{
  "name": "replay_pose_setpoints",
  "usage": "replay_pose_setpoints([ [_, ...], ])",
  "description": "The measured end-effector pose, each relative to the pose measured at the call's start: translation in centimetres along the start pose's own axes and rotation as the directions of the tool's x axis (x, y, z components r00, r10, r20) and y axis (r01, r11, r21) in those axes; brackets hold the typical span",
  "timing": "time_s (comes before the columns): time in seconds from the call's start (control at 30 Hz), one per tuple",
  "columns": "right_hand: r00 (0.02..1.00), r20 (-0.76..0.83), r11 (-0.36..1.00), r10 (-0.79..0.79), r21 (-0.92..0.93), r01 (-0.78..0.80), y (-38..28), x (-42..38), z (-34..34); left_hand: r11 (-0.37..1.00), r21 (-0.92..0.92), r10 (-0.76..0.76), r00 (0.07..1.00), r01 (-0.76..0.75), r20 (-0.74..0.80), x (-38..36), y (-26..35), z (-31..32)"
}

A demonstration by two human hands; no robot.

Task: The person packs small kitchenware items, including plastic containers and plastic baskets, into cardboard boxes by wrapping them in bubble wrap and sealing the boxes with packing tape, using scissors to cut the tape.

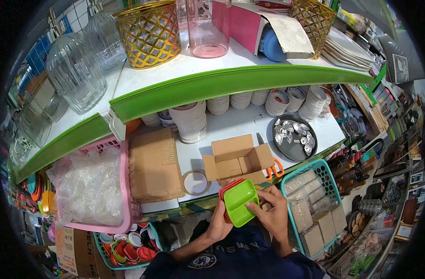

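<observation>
A bright green two-compartment sauce dish [238, 197] is nested on red dishes [225, 217] in front of my chest. My left hand [217, 225] grips the stack from its left side. My right hand [273, 211] is closed on the right edge of the green dish, thumb pressed against its inside and fingers bent behind the rim. Just beyond my hands, an open cardboard box [238, 158] stands on the white shelf with its flaps raised. Orange-handled scissors [276, 168] lie to its right, and a roll of tape [195, 182] lies to its left.
A pink basket [125, 186] of plastic bags and flattened cardboard [155, 165] are at left. A teal basket [331, 174] of wrapped packs stands at right, near a dark round pan [291, 151]. The green-edged upper shelf [240, 81] overhangs stacked bowls [191, 122]. Below sits a basket of colourful dishes [128, 246].
</observation>
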State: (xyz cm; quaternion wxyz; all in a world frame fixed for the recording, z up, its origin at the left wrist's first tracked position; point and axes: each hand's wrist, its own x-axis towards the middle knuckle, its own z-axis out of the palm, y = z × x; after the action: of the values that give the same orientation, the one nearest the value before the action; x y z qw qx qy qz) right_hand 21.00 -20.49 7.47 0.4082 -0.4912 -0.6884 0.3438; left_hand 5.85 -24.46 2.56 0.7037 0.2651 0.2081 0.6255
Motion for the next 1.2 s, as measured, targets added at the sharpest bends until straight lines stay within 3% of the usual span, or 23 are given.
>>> replay_pose_setpoints([
  [0.1, 1.0, 0.018, 0.997, 0.004, -0.075, -0.003, -0.3, 0.0, -0.9, 0.999, -0.034, 0.022, 1.0, -0.022, -0.013, 0.2, -1.0, 0.3],
  [0.3, 0.994, 0.083, 0.998, 0.065, 0.021, -0.066, 0.9, -0.1, -1.6, 1.0, -0.009, 0.025, 0.999, -0.025, -0.037, 0.2, -1.6, 1.4],
  [0.37, 0.998, 0.063, 0.986, -0.006, 0.166, -0.005, 1.7, -0.3, -1.4, 1.0, 0.007, 0.018, 0.997, -0.017, -0.078, 0.1, -1.7, 1.7],
  [0.5, 0.998, 0.032, 0.933, 0.052, 0.354, -0.061, 3.7, -1.2, -0.9, 0.995, -0.081, -0.069, 0.995, 0.063, -0.066, 0.0, -1.5, 1.5],
  [0.57, 0.983, 0.016, 0.792, 0.186, 0.59, -0.159, 3.1, -1.4, -1.4, 0.991, -0.089, -0.104, 0.993, 0.099, -0.056, 0.0, -1.6, 1.6],
  [0.63, 0.991, -0.014, 0.802, 0.133, 0.588, -0.1, 3.9, -1.2, -1.9, 0.975, -0.186, -0.153, 0.975, 0.122, -0.161, 0.0, -1.8, 1.7],
  [0.7, 0.968, -0.103, 0.668, 0.228, 0.74, -0.078, 4.0, -0.8, -2.2, 0.983, -0.141, -0.135, 0.985, 0.12, -0.105, 0.2, -1.7, 0.6],
  [0.77, 0.963, -0.125, 0.656, 0.238, 0.752, -0.064, 4.9, -0.4, -2.6, 0.936, -0.337, -0.024, 0.973, 0.103, 0.23, 0.5, -1.8, -0.7],
  [0.8, 0.957, -0.148, 0.646, 0.249, 0.762, -0.05, 5.4, -0.2, -2.9, 0.977, -0.19, -0.072, 0.988, 0.098, 0.14, 0.9, -0.6, 0.7],
  [0.9, 0.952, -0.127, 0.604, 0.278, 0.794, -0.07, 5.9, -0.1, -4.3, 0.985, -0.139, -0.103, 0.994, 0.106, 0.022, 0.9, 0.4, 1.6],
  [1.03, 0.943, -0.134, 0.595, 0.303, 0.8, -0.078, 6.6, 0.0, -5.0, 0.984, -0.098, -0.15, 0.988, 0.148, -0.023, 1.1, 1.0, 2.0],
  [1.13, 0.943, -0.146, 0.676, 0.3, 0.73, -0.102, 6.4, 0.1, -5.0, 0.986, -0.104, -0.132, 0.991, 0.134, 0.023, 1.1, 0.4, 1.9],
  [1.2, 0.959, -0.183, 0.751, 0.216, 0.659, -0.043, 6.5, 0.3, -4.3, 0.986, -0.088, -0.138, 0.99, 0.141, 0.035, 1.0, -0.2, 1.5],
])
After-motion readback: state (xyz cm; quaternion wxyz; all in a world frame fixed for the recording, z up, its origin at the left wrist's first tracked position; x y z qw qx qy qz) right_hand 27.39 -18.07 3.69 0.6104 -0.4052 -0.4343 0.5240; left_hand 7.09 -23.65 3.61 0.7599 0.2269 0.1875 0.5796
